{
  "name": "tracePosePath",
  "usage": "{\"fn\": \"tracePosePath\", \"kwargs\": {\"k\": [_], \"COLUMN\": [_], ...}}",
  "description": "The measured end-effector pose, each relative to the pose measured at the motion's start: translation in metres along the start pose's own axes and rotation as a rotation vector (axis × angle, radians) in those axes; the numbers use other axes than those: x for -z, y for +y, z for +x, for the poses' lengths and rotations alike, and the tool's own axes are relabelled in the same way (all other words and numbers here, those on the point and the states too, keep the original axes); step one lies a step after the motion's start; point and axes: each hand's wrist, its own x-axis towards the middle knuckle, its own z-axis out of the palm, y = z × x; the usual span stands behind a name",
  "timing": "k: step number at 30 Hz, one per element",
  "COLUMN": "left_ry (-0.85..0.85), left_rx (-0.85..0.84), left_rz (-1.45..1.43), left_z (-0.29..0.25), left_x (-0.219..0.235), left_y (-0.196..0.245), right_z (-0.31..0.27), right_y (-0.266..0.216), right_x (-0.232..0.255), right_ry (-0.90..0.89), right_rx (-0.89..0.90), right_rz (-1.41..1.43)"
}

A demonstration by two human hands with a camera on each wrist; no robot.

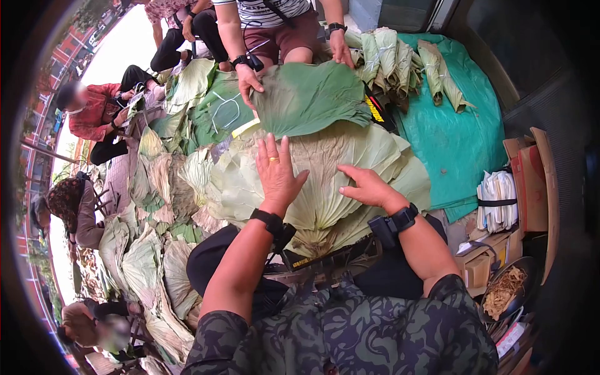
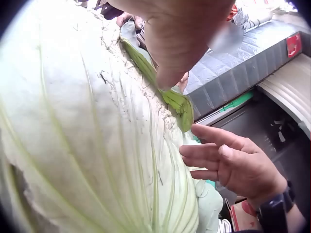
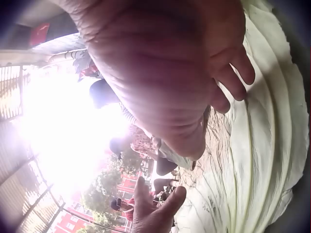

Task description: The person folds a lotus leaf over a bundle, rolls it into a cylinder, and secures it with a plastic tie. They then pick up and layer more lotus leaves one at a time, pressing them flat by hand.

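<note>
A stack of large pale lotus leaves spreads in front of me, its ribs fanning out from the near edge. My left hand is over the left part of the stack, fingers straight and thumb out. Over the right part is my right hand, its fingers extended and pointing inward. Neither hand grips anything. In the left wrist view, fingertips of the right hand come right at the leaves' edge. A person opposite holds a broad green lotus leaf by both sides, and it overlaps the stack's far edge.
Rolled, tied leaf bundles lie at the back right on a green tarp. Loose leaves cover the ground to the left, where several people sit. Cardboard boxes and a pan of dry brown strips stand at the right.
</note>
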Motion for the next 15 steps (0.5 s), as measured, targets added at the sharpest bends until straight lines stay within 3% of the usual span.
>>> {"fn": "tracePosePath", "kwargs": {"k": [2, 4, 7, 9, 11, 13, 15], "left_ry": [-0.075, -0.093, -0.007, -0.227, -0.31, -0.016, 0.17], "left_rx": [-0.096, -0.083, -0.065, 0.084, 0.014, -0.115, -0.057], "left_rz": [0.056, 0.113, 0.078, 0.206, 0.277, 0.231, 0.101], "left_z": [0.019, 0.042, 0.069, 0.081, 0.089, 0.101, 0.117], "left_x": [-0.01, -0.033, -0.052, -0.051, -0.048, -0.052, -0.041], "left_y": [0.008, 0.004, 0.002, 0.001, -0.005, -0.016, -0.022], "right_z": [-0.001, -0.001, -0.003, -0.007, -0.01, -0.014, -0.017], "right_y": [-0.005, -0.029, -0.037, -0.036, -0.034, -0.032, -0.024], "right_x": [0.003, 0.022, 0.031, 0.034, 0.037, 0.04, 0.034], "right_ry": [-0.018, -0.164, -0.033, -0.02, -0.01, -0.095, -0.021], "right_rx": [-0.004, 0.034, 0.072, 0.068, 0.064, -0.001, 0.036], "right_rz": [0.01, -0.203, -0.164, -0.221, -0.275, -0.304, -0.295]}}
